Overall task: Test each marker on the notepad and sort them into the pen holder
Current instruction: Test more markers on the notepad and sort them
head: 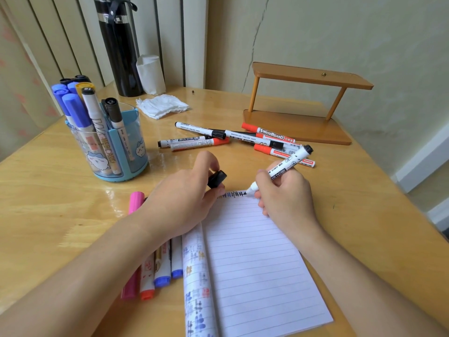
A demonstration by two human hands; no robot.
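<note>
Partway: markers (75, 110) are standing in the holder (139, 144); a pile (243, 139) is waiting on the bench (48, 215), and a row (161, 271) is lying under the left forearm. The right hand (286, 198) grip is holding a black marker (288, 164), its tip touching the notepad (255, 263) top line among test marks. The left hand (184, 198) is pinching the cap (217, 179) just beside.

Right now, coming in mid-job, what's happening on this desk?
The right hand grips an uncapped marker with its tip on the top edge of the notepad, where a few marks are drawn. The left hand pinches the black cap beside the pad. The pen holder holds several markers. A loose pile lies on the table behind the pad, and a few more markers lie to its left under the forearm.
</note>
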